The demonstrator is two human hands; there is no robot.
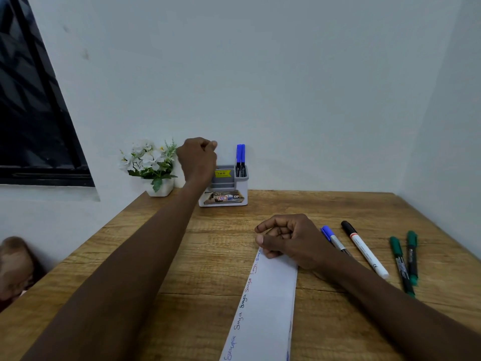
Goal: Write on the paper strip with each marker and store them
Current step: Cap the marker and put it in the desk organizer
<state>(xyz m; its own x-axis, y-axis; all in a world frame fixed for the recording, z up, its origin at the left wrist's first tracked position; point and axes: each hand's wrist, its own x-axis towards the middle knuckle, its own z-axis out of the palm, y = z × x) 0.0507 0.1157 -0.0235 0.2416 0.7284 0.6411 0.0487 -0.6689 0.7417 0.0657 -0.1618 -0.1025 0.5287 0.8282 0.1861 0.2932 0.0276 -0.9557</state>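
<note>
Where paper strip [270,308] edge shows, handwritten word [242,303] repeats; white marker [364,252]: CE.

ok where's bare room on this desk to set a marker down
Bare wood between the organizer and the right hand, and between the left forearm and the paper strip. Crowded right of the strip: four markers lie there.

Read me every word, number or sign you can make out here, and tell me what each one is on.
"Surya", handwritten repeatedly down the left edge of the paper strip.
"42" and "OP" on the desk organizer front label; rest blurred.
"CE" on the white marker.
Yellow sticker: price, too blurred.
Green markers and the blue marker beside the strip: print too small.
</note>
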